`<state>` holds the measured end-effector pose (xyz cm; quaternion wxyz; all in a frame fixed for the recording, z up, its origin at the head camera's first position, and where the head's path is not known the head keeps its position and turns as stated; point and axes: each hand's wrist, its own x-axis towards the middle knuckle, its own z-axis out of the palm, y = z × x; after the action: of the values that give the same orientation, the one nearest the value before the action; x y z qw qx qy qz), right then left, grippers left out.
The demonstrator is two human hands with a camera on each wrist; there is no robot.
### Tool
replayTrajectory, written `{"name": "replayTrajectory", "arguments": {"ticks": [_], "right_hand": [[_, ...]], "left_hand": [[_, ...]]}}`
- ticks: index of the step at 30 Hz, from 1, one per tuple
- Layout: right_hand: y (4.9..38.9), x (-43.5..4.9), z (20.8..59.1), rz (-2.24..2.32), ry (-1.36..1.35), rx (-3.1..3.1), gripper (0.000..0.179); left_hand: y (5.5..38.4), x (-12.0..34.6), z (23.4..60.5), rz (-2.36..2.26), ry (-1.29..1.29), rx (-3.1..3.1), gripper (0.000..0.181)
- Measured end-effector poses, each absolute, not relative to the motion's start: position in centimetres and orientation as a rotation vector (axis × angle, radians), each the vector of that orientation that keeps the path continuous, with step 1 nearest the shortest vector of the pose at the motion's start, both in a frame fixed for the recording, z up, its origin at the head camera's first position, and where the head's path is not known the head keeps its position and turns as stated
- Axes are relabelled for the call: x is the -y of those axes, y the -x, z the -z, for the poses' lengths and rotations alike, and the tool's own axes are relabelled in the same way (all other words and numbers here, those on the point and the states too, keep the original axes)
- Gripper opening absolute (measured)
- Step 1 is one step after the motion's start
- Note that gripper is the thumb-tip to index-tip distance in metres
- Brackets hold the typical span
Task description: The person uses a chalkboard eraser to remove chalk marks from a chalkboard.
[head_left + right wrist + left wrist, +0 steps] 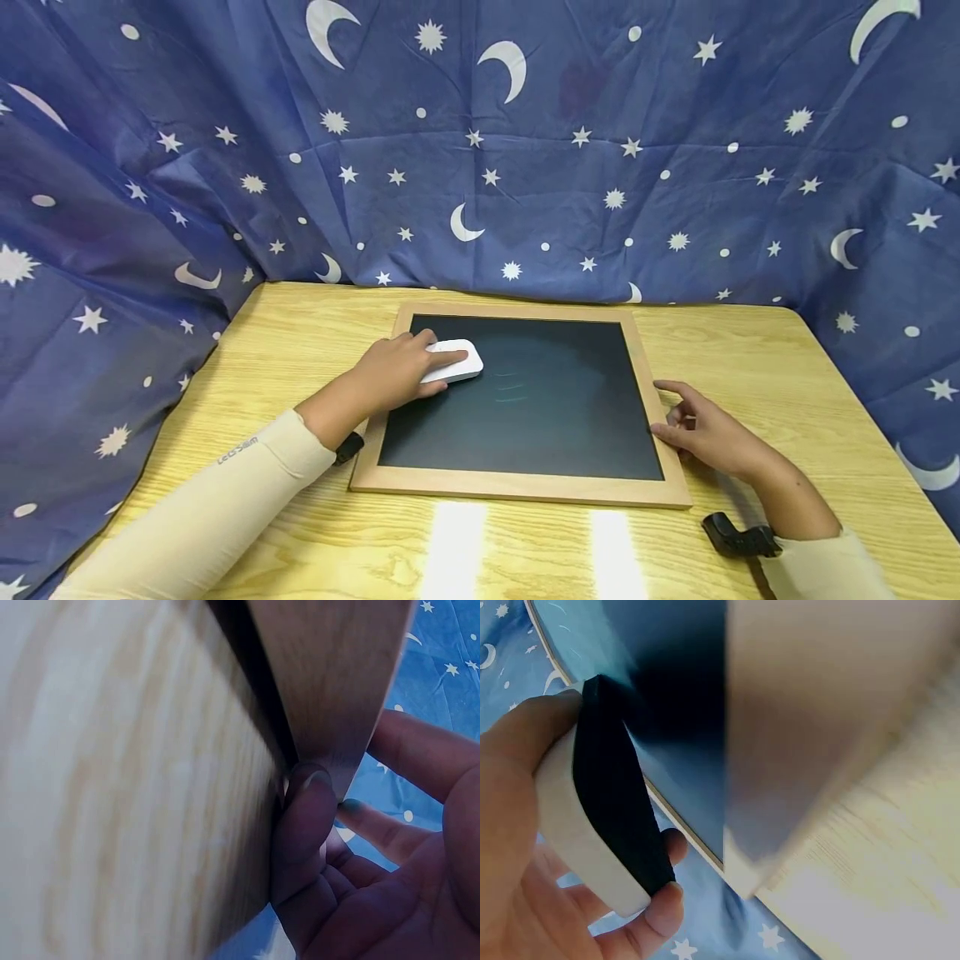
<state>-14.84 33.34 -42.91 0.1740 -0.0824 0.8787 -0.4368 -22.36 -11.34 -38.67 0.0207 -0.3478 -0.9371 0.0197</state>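
Note:
A wood-framed chalkboard [525, 487] lies flat on the table, with a few faint chalk strokes [512, 399] left of its middle. My left hand [397, 367] grips a white eraser [459, 363] over the board's left part, one finger stretched along its top. In the left wrist view the eraser's black felt side [619, 795] shows, with the thumb on one end and fingertips at the other. My right hand [712, 433] holds the frame's right side. The right wrist view shows fingers [307, 817] bent at the frame's lower edge and another finger higher on it.
The light wooden table [300, 333] reaches past the board on all sides. A blue curtain [555, 200] with white moons and stars hangs behind it and along both sides. Black wrist straps [738, 537] sit at the sleeve cuffs. Bright reflections lie on the table's near part.

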Motion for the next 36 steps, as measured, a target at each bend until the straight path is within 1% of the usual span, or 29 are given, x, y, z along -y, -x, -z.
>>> {"name": "replayTrajectory", "arguments": {"ticks": [6, 10, 18, 30, 36], "right_hand": [[14.9, -33.3, 43.1, 1.244, 0.239, -2.482, 0.078], [14.8, -33.5, 43.2, 1.246, 0.236, -2.481, 0.078], [14.9, -33.4, 43.1, 1.228, 0.226, -2.504, 0.077], [15.0, -33.4, 43.0, 1.212, 0.214, -2.508, 0.077], [15.0, -33.3, 43.0, 1.21, 0.205, -2.509, 0.076]], "left_hand": [[21.4, 13.1, 38.5, -0.055, 1.093, 2.879, 0.05], [21.7, 12.6, 38.6, -0.024, 1.111, 2.864, 0.049], [22.4, 10.1, 39.0, 0.004, 1.181, 2.821, 0.049], [23.5, 4.2, 39.0, -0.002, 1.207, 2.909, 0.051], [23.5, 3.8, 38.7, -0.018, 1.19, 2.933, 0.051]]}}
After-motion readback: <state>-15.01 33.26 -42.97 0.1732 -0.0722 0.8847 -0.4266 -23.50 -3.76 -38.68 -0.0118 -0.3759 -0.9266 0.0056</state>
